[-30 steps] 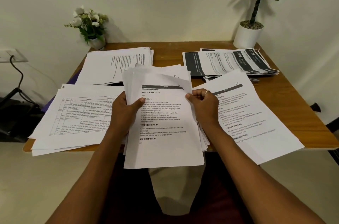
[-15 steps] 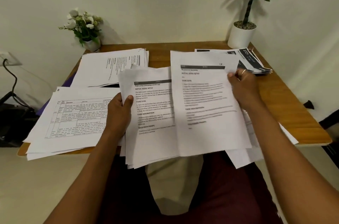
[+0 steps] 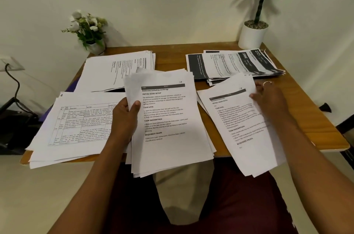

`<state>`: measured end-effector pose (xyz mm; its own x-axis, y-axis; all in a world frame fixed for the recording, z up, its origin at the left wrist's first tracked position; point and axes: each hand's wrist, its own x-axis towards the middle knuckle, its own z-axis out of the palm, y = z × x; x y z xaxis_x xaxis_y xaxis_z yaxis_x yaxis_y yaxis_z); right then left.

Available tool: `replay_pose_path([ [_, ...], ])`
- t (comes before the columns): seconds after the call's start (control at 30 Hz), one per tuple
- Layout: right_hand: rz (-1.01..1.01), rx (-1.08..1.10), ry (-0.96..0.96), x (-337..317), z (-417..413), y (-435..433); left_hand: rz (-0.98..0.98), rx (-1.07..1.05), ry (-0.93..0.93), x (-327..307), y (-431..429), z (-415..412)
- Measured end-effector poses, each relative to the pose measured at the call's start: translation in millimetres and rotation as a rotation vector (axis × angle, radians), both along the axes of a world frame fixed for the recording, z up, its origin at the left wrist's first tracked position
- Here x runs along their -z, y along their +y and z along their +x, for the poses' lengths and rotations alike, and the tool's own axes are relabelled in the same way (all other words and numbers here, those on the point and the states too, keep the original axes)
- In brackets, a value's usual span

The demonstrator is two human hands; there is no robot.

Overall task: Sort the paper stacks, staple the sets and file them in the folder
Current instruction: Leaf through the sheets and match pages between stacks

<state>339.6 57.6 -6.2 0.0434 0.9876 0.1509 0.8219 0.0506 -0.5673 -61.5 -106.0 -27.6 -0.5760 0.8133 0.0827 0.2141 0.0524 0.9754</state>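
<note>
My left hand (image 3: 125,117) grips the left edge of a thick stack of printed sheets (image 3: 168,124), thumb on top; its top page is marked 57. My right hand (image 3: 268,97) rests on the upper right of a smaller pile (image 3: 243,128) on the table's right side, whose top sheet is marked 58. Whether its fingers pinch that sheet I cannot tell. A pile with tables (image 3: 76,124) lies front left, a white text pile (image 3: 118,69) back left, and a pile with dark banners (image 3: 233,65) back right. A purple folder edge (image 3: 73,85) peeks out under the left piles.
The wooden table (image 3: 314,118) stands against a wall. A small vase of white flowers (image 3: 88,32) is at the back left corner, a white potted plant (image 3: 252,34) at the back right. A cable and wall socket (image 3: 9,65) are at the left.
My right hand lifted the top sheet off the held stack, carried it right and laid it on the right-hand pile. My left hand kept its grip on the stack.
</note>
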Motion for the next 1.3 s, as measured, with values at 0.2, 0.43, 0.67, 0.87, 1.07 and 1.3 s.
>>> replay_pose_path([
  [0.2, 0.279, -0.067, 0.041, -16.5, -54.5, -17.4, 0.0, 0.001, 0.007, 2.1, 1.1, -0.5],
  [0.43, -0.027, -0.307, 0.443, -4.8, -159.7, -62.8, 0.004, -0.01, 0.004, 2.6, 0.2, -1.4],
  [0.67, 0.097, -0.169, 0.708, 15.7, -181.8, -77.5, -0.004, -0.023, 0.044, 5.2, 3.3, -2.5],
  [0.87, 0.045, -0.21, 0.621, 17.9, -180.3, -76.2, -0.013, -0.019, 0.084, 6.9, 6.9, -4.1],
  [1.07, -0.042, -0.187, 0.525, 16.4, -181.0, -70.5, -0.002, -0.019, 0.093, 4.8, 4.7, -2.6],
  [1.3, -0.012, -0.137, 0.676, -29.9, -131.4, -50.3, -0.011, 0.002, 0.058, 6.7, 2.9, -4.9],
])
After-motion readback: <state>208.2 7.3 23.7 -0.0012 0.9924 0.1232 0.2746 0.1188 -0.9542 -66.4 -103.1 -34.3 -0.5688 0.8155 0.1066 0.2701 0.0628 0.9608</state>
